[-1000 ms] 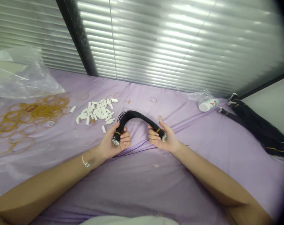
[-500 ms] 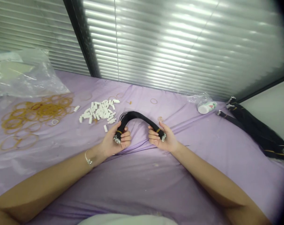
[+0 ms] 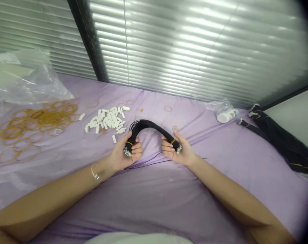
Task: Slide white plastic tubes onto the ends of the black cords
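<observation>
Both hands grasp a bundle of black cords (image 3: 150, 124), the left hand (image 3: 120, 157) and right hand (image 3: 183, 152) each closed around one end, so that it arches above the middle of the lilac cloth (image 3: 154, 200). The cords look light, soft and springy, and may slip apart; the firmest hold seems to be at the yellow-tied ends (image 3: 129, 143), just behind the metal clasps (image 3: 127, 152).

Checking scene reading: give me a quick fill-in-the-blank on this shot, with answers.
The left hand and right hand hold a black cord bundle bent into an ____.
A silver bracelet circles the ____ wrist.
A white bottle lies on its ____.

Answers: arch; left; side.
</observation>
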### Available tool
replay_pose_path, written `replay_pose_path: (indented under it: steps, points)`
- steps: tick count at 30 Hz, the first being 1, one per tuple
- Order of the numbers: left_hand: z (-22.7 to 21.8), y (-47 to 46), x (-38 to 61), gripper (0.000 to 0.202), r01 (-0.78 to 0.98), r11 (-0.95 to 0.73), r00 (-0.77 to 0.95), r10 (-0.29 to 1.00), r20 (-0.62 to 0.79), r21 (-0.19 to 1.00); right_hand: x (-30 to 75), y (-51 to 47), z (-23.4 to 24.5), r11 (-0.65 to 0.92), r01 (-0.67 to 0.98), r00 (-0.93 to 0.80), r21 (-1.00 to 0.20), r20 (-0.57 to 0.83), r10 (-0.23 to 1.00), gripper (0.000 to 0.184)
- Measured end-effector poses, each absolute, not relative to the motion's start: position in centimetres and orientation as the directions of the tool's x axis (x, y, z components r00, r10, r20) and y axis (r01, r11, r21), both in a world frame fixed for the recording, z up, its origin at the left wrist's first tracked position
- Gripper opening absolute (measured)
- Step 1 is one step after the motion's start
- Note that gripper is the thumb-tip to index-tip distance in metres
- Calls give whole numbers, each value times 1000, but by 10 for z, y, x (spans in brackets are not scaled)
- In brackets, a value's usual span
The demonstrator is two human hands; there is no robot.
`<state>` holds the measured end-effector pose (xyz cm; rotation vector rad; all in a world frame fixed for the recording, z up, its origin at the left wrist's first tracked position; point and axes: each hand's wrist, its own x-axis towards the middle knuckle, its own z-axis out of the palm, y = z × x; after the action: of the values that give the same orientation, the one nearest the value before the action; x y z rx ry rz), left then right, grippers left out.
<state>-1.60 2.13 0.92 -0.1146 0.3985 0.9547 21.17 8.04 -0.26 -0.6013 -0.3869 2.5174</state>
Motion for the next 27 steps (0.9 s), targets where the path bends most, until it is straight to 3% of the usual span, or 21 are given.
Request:
replay_pose_path:
  steps: [27]
  points:
    - [10, 22, -17, 29, -807, 582, 507, 770, -386, 101, 211, 80, -2, -823, -413, -761, -391, -348, 547, 32]
